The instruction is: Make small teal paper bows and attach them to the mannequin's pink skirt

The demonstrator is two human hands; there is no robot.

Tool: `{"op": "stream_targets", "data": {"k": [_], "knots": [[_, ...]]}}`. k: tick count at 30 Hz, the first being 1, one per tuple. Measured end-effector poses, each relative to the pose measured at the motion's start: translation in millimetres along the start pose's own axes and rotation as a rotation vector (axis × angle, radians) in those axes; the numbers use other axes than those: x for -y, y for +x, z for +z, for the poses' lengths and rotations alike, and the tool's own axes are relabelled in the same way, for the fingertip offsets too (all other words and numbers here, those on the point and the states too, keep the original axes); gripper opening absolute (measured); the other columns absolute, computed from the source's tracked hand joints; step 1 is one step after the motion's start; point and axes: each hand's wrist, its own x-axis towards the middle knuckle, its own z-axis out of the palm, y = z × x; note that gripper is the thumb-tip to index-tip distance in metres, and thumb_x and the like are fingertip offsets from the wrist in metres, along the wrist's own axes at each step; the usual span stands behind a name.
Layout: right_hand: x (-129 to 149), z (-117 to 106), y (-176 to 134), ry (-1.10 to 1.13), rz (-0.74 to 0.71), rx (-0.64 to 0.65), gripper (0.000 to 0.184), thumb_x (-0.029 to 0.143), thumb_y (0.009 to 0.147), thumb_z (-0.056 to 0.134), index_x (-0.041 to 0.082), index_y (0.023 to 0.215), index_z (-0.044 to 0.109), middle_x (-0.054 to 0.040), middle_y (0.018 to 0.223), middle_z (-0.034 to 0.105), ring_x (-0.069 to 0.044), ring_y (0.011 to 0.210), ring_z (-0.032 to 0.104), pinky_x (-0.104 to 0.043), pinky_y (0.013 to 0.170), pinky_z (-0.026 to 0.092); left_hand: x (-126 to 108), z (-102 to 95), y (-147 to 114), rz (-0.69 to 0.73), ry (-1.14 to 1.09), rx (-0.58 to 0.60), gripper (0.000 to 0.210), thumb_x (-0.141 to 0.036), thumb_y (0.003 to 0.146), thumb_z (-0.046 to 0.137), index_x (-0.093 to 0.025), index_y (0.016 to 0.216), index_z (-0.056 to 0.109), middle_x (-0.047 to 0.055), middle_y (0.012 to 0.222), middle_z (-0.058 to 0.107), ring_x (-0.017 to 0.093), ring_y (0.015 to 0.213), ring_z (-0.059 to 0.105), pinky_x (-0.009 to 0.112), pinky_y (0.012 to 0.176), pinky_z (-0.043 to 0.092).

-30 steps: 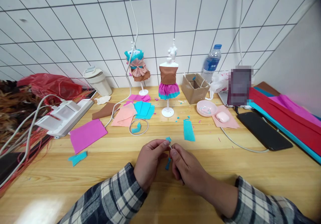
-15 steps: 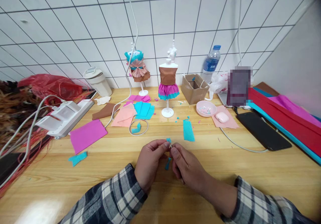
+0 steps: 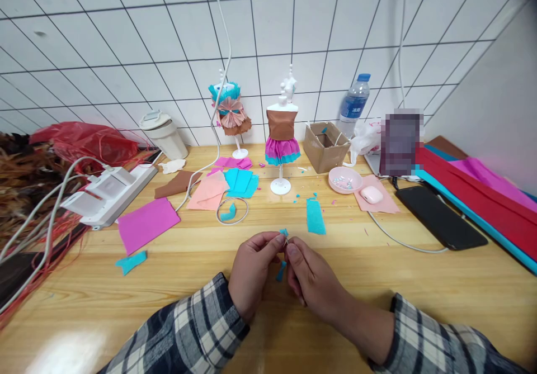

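Low over the table's front middle, my left hand (image 3: 254, 268) and my right hand (image 3: 312, 278) meet at the fingertips. Both are closed in a pinch. Between them is a small strip of blue crepe paper (image 3: 281, 271); one end pokes up above the fingertips and another hangs below. Something thin and pale shows at the pinch, too small to name. Beyond the hands stands a small white dress form (image 3: 280, 186) in a brown top and a magenta skirt with a blue hem. A blue paper piece (image 3: 315, 216) lies just past my right hand.
A second decorated dress form (image 3: 230, 111) stands back left. Around lie a magenta sheet (image 3: 147, 226), pink sheets (image 3: 208, 190), a pink bowl (image 3: 344, 180) of beads, a brown box (image 3: 326, 147), a black phone (image 3: 441, 217) and a power strip (image 3: 113, 198) with cables.
My hands stay almost in place, still pinching the blue strip, with only a slight shift of the fingers. The view tilts very slightly.
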Motion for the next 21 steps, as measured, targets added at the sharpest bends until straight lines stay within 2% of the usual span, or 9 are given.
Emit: {"op": "stream_targets", "data": {"k": [8,11,16,21], "knots": [[-1.2,-0.8,0.2,-0.031,0.006,-0.009,0.038,0.053,0.097,0.026,0.022,0.081,0.04,0.009,0.049,0.041,-0.007,0.037,0.035,-0.021,0.041,0.029,0.9,0.5,-1.8,0.001,0.003,-0.012,0.027,-0.037,0.066,0.079,-0.014,0.079,0.072,0.004,0.075,0.069,0.013,0.065,0.057,0.025,0.063,0.045],[-1.8,-2.9,-0.5,-0.072,-0.019,0.003,0.037,0.052,0.098,0.026,0.023,0.079,0.039,0.0082,0.049,0.042,-0.008,0.04,0.037,-0.022,0.043,0.03,-2.0,-1.6,-2.7,-0.025,-0.085,0.042,0.027,-0.036,0.066,0.078,-0.014,0.08,0.071,0.005,0.077,0.069,0.015,0.071,0.059,0.027,0.066,0.047],[-1.2,-6.3,-3.2,-0.132,-0.065,0.068,0.037,0.051,0.098,0.026,0.023,0.078,0.039,0.007,0.051,0.042,-0.01,0.045,0.039,-0.023,0.046,0.033,-11.7,-7.4,0.2,-0.129,-0.292,0.169,0.035,-0.043,0.075,0.069,-0.011,0.089,0.073,0.01,0.092,0.071,0.019,0.085,0.062,0.028,0.073,0.05],[-0.9,-8.6,-3.1,-0.193,-0.065,0.092,0.039,0.051,0.098,0.024,0.023,0.075,0.037,0.0066,0.051,0.042,-0.011,0.047,0.04,-0.024,0.049,0.033,-13.1,-11.9,7.6,-0.166,-0.317,0.136,0.023,-0.023,0.068,0.079,-0.013,0.087,0.073,0.003,0.078,0.07,0.01,0.071,0.061,0.02,0.066,0.05]]}}
